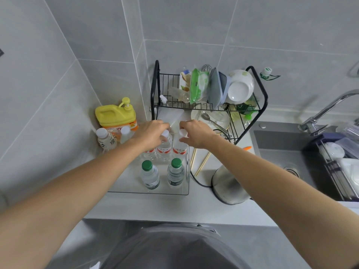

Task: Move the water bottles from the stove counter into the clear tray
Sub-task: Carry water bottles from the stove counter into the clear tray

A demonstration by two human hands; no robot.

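Observation:
A clear tray (pixel 182 192) sits on the counter in front of me. Two green-capped water bottles (pixel 150 175) (pixel 175 172) stand upright in its near half. At its far end stand white-capped bottles with red labels. My left hand (pixel 150 132) grips the neck of one white-capped bottle (pixel 165 147). My right hand (pixel 196 133) grips the top of another white-capped bottle (pixel 180 148) beside it. A third red-labelled bottle (pixel 149 153) is partly hidden under my left forearm.
A yellow detergent jug (pixel 116 115) and a white drink bottle (pixel 105 138) stand left of the tray. Behind it is a black dish rack (pixel 206 94). Chopsticks (pixel 202 163) and a steel kettle (pixel 229 185) lie to the right, then the sink (pixel 281 150).

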